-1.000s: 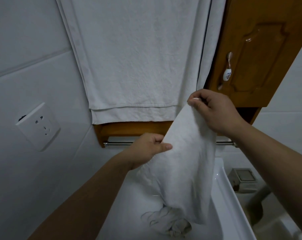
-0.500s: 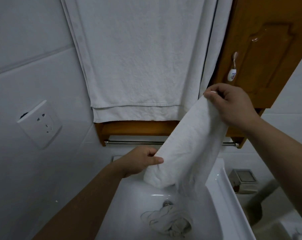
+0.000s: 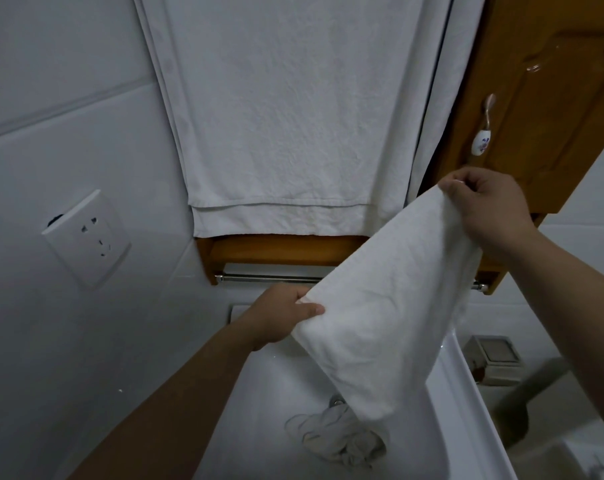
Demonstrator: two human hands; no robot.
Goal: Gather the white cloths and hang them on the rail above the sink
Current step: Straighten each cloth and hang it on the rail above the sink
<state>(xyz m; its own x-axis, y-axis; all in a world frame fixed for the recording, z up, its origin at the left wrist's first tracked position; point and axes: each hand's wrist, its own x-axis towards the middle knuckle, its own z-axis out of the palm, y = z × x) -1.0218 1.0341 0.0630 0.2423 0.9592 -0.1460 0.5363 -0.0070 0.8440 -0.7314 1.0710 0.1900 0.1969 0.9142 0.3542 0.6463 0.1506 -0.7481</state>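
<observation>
Head view, and both hands are clamped on the white cloth. The left hand is nipping the low corner between thumb and fingers, and the right hand is gripping the high corner up by the cabinet door. So the held edge is running on a slant, low left to high right, while the rail is lying level just behind it. The left hand is sitting nearer the rail, just below it. My read: that edge is needing levelling before draping. A crumpled cloth is lying in the sink.

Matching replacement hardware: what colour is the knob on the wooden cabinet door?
The knob is white with a bluish motif; head view.
</observation>
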